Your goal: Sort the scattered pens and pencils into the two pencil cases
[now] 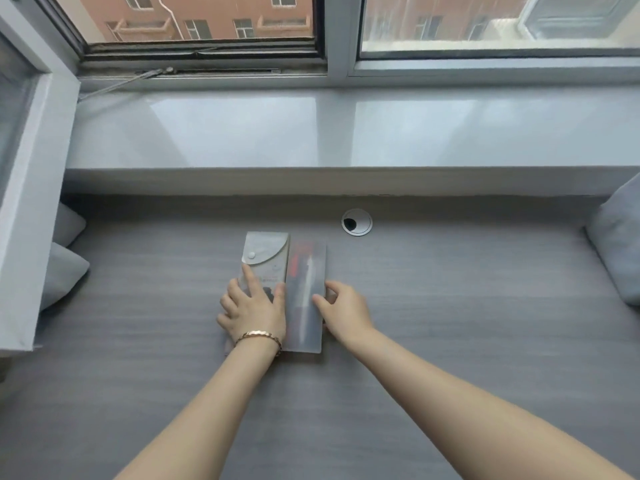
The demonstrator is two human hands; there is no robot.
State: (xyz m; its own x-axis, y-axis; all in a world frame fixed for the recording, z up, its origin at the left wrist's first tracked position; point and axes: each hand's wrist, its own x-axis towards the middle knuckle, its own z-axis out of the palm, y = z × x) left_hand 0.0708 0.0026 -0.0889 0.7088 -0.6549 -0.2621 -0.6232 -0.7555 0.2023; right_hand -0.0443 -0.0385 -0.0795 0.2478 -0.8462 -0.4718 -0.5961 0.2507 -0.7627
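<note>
Both forearms reaching forward, left hand [254,308] flat with fingers spread, right hand [343,311] loosely curled, palm down.

Soft window [194,26] daylight, glare on sill [311,129], wide-angle edge distortion

desk [138,341] — grey woodgrain; pencil cases [308,306] — frosted translucent grey, red showing inside; bracelet [259,336] — gold

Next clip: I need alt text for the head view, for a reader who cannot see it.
Two translucent pencil cases lie side by side on a grey desk below a window; the left hand presses flat on the left case, whose snap flap is shut, and the right hand touches the right case, with red and white pens showing through. No loose pens are visible.
</note>
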